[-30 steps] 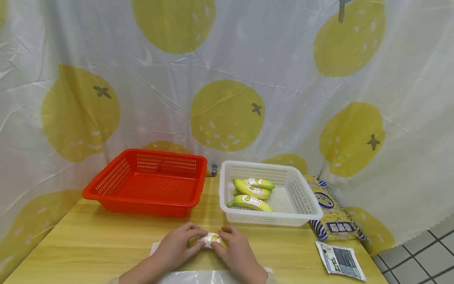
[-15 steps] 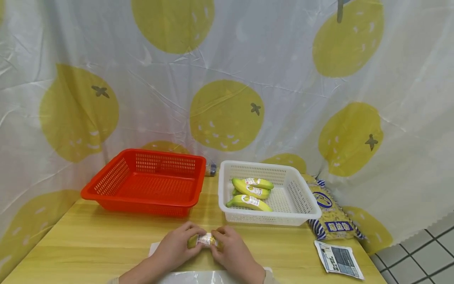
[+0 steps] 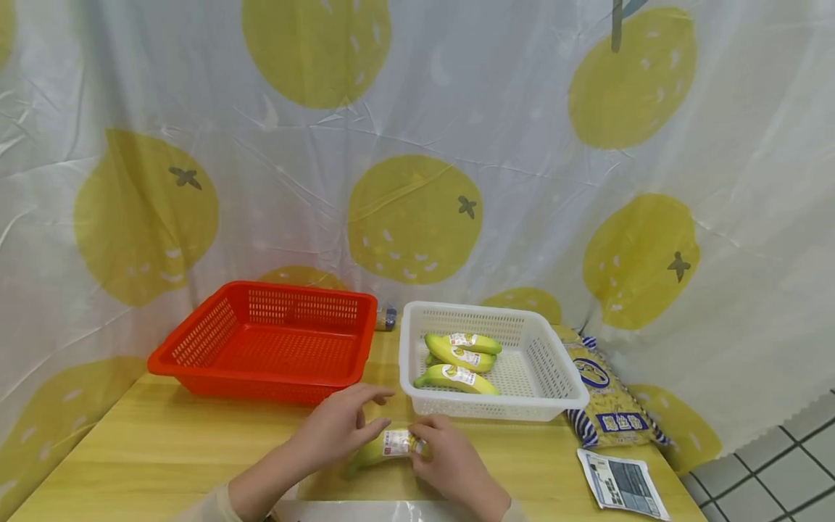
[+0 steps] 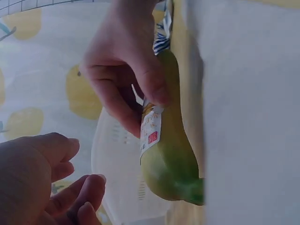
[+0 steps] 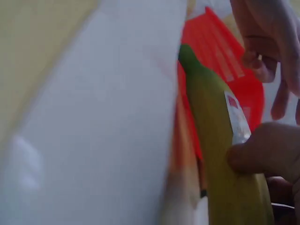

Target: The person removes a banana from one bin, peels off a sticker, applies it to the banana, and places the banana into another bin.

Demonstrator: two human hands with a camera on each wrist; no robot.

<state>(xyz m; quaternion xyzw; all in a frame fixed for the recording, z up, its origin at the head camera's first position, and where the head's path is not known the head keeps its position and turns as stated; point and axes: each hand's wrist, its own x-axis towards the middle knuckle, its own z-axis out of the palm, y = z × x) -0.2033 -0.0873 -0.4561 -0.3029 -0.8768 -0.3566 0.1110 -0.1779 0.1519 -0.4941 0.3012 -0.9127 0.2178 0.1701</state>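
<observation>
A green-yellow banana [image 3: 378,449] with a white sticker label [image 3: 396,442] lies on the wooden table [image 3: 163,449] in front of me. My right hand [image 3: 450,460] pinches it at the label, thumb and finger curled on it; the right hand [image 4: 126,70] shows this plainly in the left wrist view. My left hand [image 3: 339,428] hovers just above the banana's left end with relaxed fingers and holds nothing. In the right wrist view the banana [image 5: 220,131] runs past my thumb. A white basket [image 3: 561,377] behind holds three labelled bananas [image 3: 457,377].
An empty red basket [image 3: 196,348] stands at the back left beside the white one. A blue-and-yellow bag [image 3: 607,395] and a printed sheet [image 3: 622,482] lie at the right. A white sheet [image 3: 391,509] lies at the near table edge. A patterned curtain [image 3: 417,145] hangs behind.
My left hand has let go of the banana and lifted with its fingers stretched out. The right hand keeps its pinch at the label, and more of the banana now shows.
</observation>
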